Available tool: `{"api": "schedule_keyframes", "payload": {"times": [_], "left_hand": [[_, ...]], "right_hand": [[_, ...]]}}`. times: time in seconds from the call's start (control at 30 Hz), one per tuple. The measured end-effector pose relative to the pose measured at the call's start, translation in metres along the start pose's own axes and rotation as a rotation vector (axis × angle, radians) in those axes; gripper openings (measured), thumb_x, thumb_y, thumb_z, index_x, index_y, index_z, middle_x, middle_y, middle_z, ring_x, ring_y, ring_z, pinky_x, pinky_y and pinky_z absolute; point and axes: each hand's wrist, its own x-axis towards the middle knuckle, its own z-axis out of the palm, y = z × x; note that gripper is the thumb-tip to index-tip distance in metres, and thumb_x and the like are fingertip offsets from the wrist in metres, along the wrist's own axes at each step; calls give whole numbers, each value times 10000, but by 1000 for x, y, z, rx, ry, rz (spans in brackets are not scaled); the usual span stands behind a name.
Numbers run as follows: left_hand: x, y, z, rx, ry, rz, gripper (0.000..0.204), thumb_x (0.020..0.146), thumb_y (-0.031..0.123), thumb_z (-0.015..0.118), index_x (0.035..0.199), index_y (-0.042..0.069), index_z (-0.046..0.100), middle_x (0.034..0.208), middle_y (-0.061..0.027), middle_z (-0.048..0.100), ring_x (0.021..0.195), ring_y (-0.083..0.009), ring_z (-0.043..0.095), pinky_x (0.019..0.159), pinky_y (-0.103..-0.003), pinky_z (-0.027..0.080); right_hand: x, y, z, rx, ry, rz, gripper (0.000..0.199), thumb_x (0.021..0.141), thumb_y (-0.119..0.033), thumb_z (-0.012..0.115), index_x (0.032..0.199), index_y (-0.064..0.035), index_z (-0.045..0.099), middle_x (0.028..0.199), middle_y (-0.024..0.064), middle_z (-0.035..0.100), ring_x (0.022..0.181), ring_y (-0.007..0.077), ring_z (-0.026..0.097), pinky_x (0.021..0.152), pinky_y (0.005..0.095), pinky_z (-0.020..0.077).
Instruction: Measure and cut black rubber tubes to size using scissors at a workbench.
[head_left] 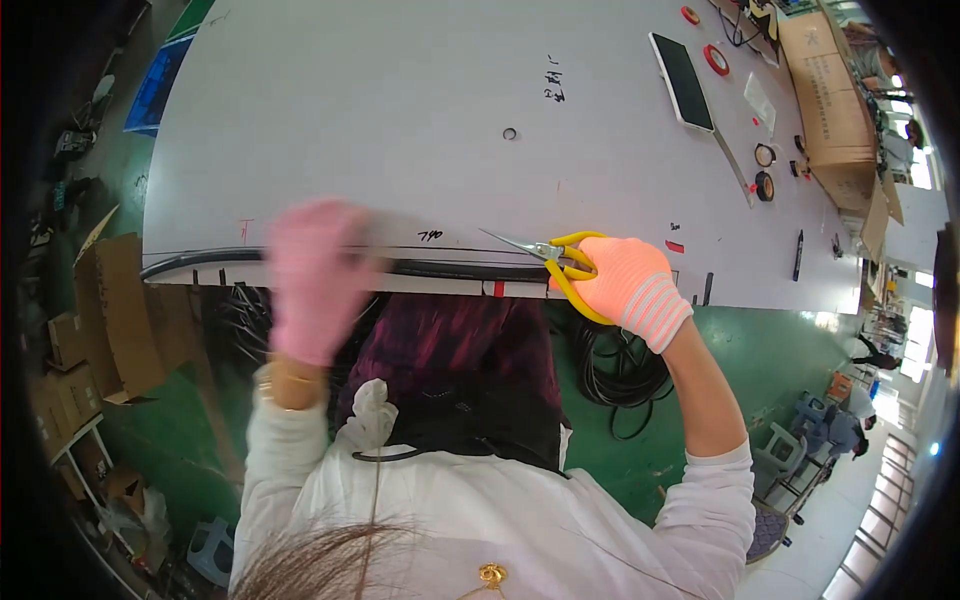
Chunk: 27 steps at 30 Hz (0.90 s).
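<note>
White sleeves framed the view below both gloved hands. Her right hand (628,285) was closed through the yellow loops of the scissors (548,256), blades pointing left along the black cable (440,268) at the table (400,110) edge, seemingly ready to snip. Left of the blades, the blurred left hand (312,275) hovered over the cable; whether it gripped could not be told.

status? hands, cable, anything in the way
Right hand grips yellow-handled scissors, blades pointing left. Left hand motion-blurred over black cable along table edge. Nothing between.
</note>
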Motion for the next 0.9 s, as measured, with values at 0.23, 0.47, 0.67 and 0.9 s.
{"api": "schedule_keyframes", "payload": {"times": [0.23, 0.47, 0.67, 0.9], "left_hand": [[16, 128, 52, -115, -234, 100, 244, 728, 328, 757, 876, 149, 681, 914, -36, 596, 918, -253, 581, 846, -413, 432], [13, 135, 64, -57, -191, 65, 260, 706, 333, 773, 838, 134, 669, 891, -30, 599, 889, -243, 579, 820, -401, 436], [16, 137, 65, -75, -202, 68, 247, 722, 323, 752, 841, 122, 672, 879, -46, 610, 877, -264, 581, 794, -392, 452], [28, 137, 43, -236, -401, 95, 210, 696, 205, 759, 860, 87, 703, 861, -96, 645, 867, -307, 611, 771, -409, 495]], "right_hand": [[-2, -2, -14, 45, -48, 1, 432, 894, -509, 577, 984, -116, 734, 926, 106, 738, 869, 314, 705, 742, 404, 562], [0, 0, -11, 57, -75, -3, 488, 903, -554, 545, 963, -111, 740, 911, 109, 740, 868, 310, 710, 744, 406, 564], [-8, 8, -3, 144, 12, -52, 390, 882, -457, 611, 952, -83, 697, 850, 143, 719, 799, 345, 693, 688, 418, 548], [-40, 32, 32, 877, 505, -188, 186, 866, -166, 676, 932, -14, 594, 720, 113, 680, 680, 274, 693, 592, 368, 500]]}}
